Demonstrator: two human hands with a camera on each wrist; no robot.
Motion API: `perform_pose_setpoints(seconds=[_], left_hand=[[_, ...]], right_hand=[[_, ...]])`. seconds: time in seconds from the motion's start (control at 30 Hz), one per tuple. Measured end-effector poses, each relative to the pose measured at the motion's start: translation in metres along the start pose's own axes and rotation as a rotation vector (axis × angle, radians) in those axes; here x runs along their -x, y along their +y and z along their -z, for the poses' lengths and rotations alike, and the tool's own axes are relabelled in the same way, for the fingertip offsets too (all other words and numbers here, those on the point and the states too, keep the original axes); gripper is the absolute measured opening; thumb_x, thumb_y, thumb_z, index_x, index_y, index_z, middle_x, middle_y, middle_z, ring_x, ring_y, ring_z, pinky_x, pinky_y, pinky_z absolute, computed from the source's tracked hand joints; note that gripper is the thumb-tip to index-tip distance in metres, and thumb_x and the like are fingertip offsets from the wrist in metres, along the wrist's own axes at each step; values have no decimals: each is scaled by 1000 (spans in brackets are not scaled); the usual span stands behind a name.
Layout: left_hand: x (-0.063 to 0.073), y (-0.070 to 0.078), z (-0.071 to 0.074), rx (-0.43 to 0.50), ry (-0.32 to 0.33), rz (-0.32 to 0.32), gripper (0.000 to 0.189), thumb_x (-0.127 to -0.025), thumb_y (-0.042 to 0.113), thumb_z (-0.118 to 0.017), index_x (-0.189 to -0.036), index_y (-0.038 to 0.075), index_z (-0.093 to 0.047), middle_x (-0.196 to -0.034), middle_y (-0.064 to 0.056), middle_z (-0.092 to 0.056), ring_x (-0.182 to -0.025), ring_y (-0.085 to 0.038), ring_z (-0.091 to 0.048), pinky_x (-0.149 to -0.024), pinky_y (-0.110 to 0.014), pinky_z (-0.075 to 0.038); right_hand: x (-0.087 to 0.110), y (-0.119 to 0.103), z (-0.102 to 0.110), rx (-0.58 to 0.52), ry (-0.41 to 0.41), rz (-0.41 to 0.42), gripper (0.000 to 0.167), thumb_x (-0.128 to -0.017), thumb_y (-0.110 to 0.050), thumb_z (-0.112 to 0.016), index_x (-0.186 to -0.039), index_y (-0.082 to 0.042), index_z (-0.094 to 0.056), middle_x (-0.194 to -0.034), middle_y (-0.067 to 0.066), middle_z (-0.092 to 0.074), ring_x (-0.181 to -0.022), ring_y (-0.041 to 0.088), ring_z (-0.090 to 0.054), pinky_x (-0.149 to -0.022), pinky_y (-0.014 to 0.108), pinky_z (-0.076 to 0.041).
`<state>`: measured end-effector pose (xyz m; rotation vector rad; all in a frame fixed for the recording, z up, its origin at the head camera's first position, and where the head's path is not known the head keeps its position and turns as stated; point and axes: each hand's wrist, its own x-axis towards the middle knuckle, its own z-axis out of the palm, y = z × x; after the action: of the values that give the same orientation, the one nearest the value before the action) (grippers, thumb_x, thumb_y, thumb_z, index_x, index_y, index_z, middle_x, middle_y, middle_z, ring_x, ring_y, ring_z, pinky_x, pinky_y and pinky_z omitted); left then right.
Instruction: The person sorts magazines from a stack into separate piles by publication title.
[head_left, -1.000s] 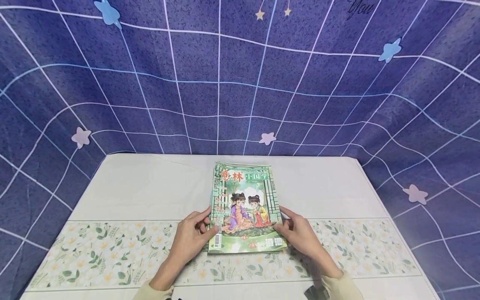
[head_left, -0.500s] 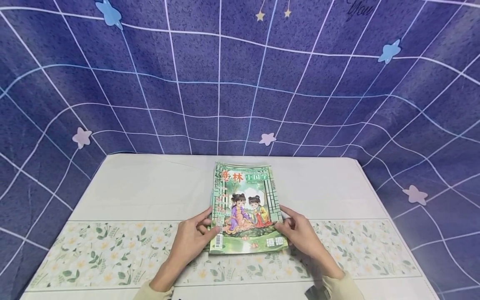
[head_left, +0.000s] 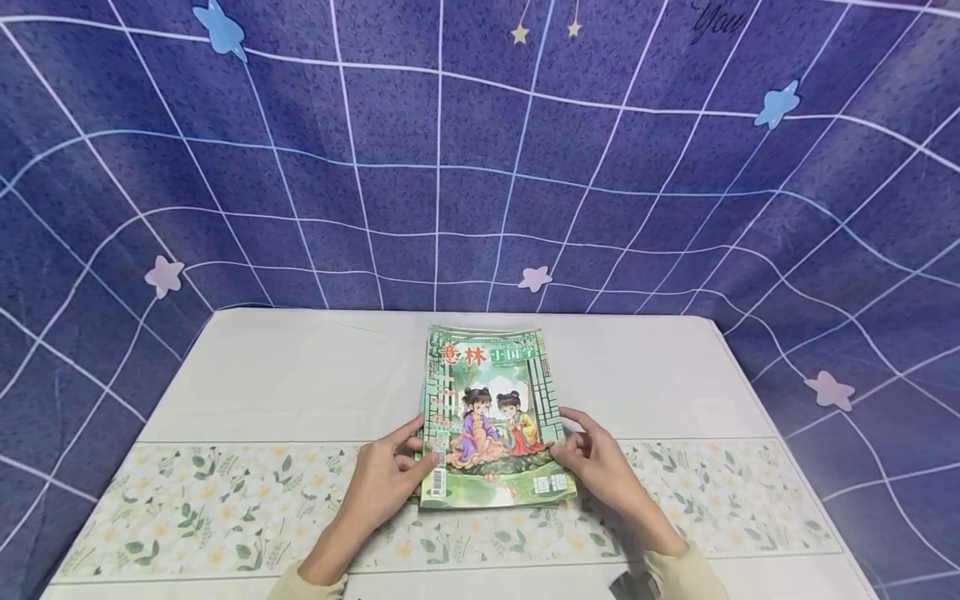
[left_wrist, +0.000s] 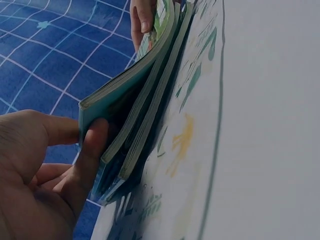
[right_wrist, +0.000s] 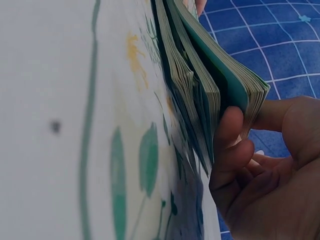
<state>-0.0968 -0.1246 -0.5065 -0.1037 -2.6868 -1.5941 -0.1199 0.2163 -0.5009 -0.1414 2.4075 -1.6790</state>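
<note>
A green-covered magazine (head_left: 491, 417) with two illustrated figures lies on top of a small stack in the head view. My left hand (head_left: 386, 475) pinches its left edge, thumb above and fingers below; my right hand (head_left: 596, 467) does the same on the right. In the left wrist view, my left hand (left_wrist: 45, 170) lifts a bent side of the top magazine (left_wrist: 122, 80) off the lower magazines (left_wrist: 134, 150). A similar gap shows in the right wrist view, where my right hand (right_wrist: 280, 165) grips the top magazine (right_wrist: 225, 55) above the lower magazines (right_wrist: 177, 65).
The stack sits mid-table on a white cloth (head_left: 300, 375) with a floral band (head_left: 225, 508). Behind and to both sides hangs a dark blue curtain (head_left: 480, 200) with grid lines and stars. A dark object (head_left: 630, 585) is partly visible by the right sleeve (head_left: 682, 575).
Both hands keep their grip on the top magazine. Its cover has shifted very slightly, and the glare along its lower part has changed; otherwise the scene stays the same.
</note>
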Motion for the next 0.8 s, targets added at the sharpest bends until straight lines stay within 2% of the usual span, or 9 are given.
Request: perform_pose_setpoints(seconds=[0.2,0.47,0.67,0.8], left_hand=[[0,-1,0,12,-12,27,68,-97,19,-88,-157,1,-61,-112,-8,-83,-70,-5,-77,-85,-39,-68],[1,2,1,88,-25,68,68,-97,14,-87,-157,1,-60,-114,-11,-81,-75,-12,-80,-71,-29,-66],[1,3,1,120,-25,96,67,-96,9,-86,-157,1,-60,-113,-12,-80,-73,-15,-80,-68,-29,-65],[1,4,0,185,-15,135,67,-96,5,-85,-158,2,-59,-111,-11,-80,-69,-19,-79,-63,-30,-62]], right_hand=[[2,2,-1,-27,0,-21,71,-103,-1,-74,-166,-1,-44,-81,5,-65,-53,11,-52,-45,24,-45],[2,-1,0,-107,-11,-41,71,-104,0,-72,-168,-2,-41,-79,8,-70,-46,11,-46,-45,24,-43],[3,0,-1,-201,-9,-80,72,-103,2,-70,-168,-4,-40,-92,8,-78,-49,8,-43,-46,22,-37],[2,4,-2,-252,-18,-79,69,-105,2,-68,-167,-5,-40,-92,3,-72,-53,6,-40,-49,20,-34]])
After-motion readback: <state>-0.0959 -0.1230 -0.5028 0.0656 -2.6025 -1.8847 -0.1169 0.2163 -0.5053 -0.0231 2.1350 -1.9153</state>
